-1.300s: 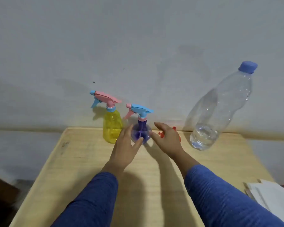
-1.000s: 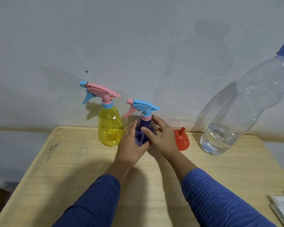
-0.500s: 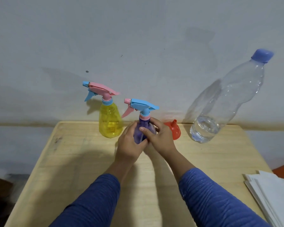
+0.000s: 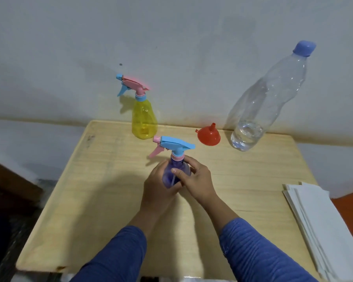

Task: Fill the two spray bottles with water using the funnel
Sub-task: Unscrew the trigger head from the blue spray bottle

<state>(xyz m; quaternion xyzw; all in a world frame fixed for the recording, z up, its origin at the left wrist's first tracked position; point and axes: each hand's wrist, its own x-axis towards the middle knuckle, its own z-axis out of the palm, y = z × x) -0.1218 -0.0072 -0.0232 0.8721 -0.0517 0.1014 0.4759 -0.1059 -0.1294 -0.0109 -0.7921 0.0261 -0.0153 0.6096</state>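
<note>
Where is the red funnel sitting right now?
In the head view the red funnel rests wide end down near the table's far edge, between the yellow spray bottle and the clear water bottle, untouched by either hand.

The person wears 2 long blue sleeves of finely ribbed knit fabric, the left sleeve (image 4: 118, 255) and the right sleeve (image 4: 259, 255) each ending above the wrist, leaving both forearms and hands bare.
</note>
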